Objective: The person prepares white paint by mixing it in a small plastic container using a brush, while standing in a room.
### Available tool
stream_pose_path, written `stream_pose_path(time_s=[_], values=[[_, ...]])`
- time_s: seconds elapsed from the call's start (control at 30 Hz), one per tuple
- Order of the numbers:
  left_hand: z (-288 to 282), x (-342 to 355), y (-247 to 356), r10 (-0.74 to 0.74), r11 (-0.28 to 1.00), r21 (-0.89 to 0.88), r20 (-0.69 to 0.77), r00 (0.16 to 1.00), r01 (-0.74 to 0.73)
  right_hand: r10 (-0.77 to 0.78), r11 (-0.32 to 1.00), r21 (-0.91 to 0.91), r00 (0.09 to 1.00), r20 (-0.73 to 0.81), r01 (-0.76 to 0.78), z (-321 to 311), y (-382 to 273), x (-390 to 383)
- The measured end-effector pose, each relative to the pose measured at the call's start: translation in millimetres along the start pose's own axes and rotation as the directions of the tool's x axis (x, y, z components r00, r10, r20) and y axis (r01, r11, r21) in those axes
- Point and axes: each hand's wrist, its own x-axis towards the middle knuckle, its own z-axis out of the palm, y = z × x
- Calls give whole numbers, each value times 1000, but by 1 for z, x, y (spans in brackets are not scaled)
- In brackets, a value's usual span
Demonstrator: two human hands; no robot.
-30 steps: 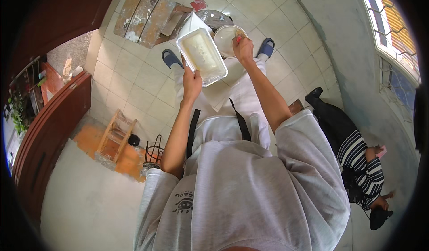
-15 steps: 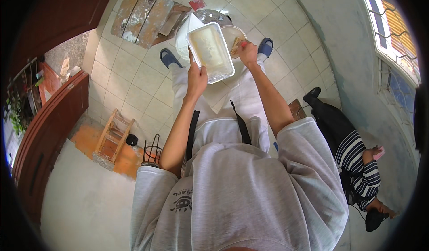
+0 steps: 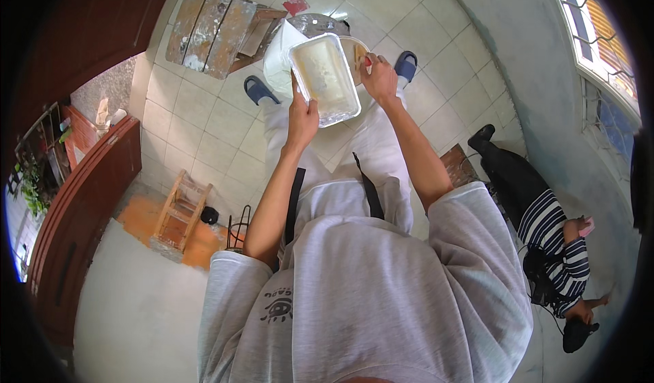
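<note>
Stained slatted wooden bench [image 3: 208, 32], grilled window [image 3: 599, 35], and a person [image 3: 535, 206] in a striped top [image 3: 546, 226].

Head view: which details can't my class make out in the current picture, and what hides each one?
All in the head view:
- Tub: its left part, behind the tray.
- Left hand: some fingers, behind the tray.
- Tool: its exact kind; small and partly covered by the right hand.
- Pink thing held by the other person: too small to identify.
- Window: top, cut off by the picture's edge.
</note>
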Motion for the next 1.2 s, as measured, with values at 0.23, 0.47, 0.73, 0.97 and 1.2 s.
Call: stream_pose_path(time_s=[0.23, 0.47, 0.73, 0.97, 1.2], values=[[0, 6, -6, 94, 993, 67, 18, 995, -95, 219, 514, 714, 878, 426, -475, 6, -15, -7], [8, 13, -17, 210, 968, 138, 6, 978, -209, 193, 230, 704, 741, 643, -672, 38, 0, -1], [12, 14, -17, 204, 964, 146, 124, 971, -221, 90, -104, 692, 687, 722, -714, 48, 0, -7], [7, 19, -8, -10, 974, 225, 198, 980, -36, 21, -164, 688, 695, 719, -707, 53, 2, -12], [13, 25, 1, 131, 974, 165, 150, 980, -155, 168, 436, 802, 912, 374, -409, 23, 7, 7]])
